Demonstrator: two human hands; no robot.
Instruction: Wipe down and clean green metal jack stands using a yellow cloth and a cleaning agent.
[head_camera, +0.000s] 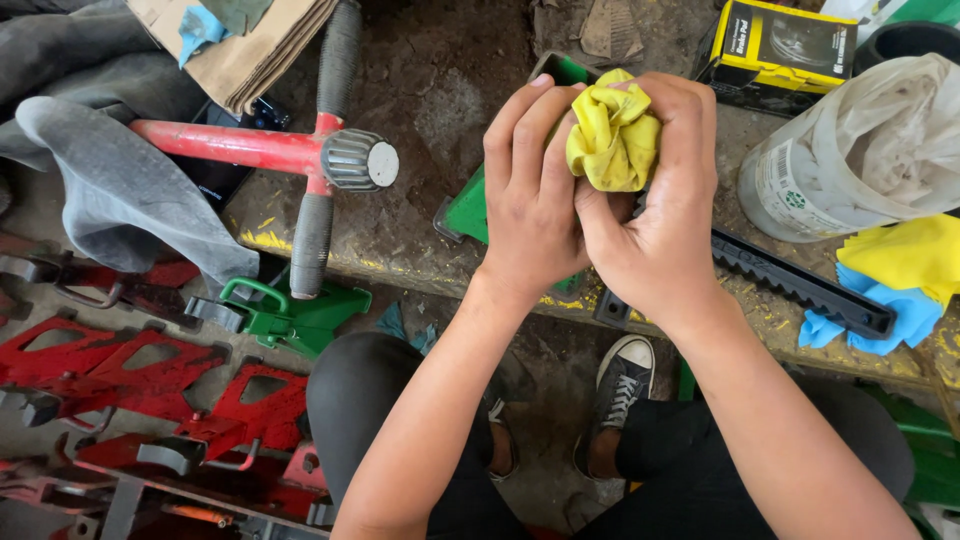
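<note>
Gripping yellow cloth (613, 140): left hand (530, 200) and right hand (655, 215) are pressing together around it (bunched tight) | cloth is sitting above the green metal part (465, 210) | red-handled tool (300, 150) is lying well apart on the dirty bench (420, 90)

yellow-black box (778, 52) top right, labelled white tub (850, 160)

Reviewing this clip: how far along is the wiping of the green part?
Done: nothing visibly finished; dirt shows on the bench. In hand: the left hand and right hand clasp a yellow cloth over the green part. Left: red parts lie stacked below; whether they are wiped can't be told.
</note>
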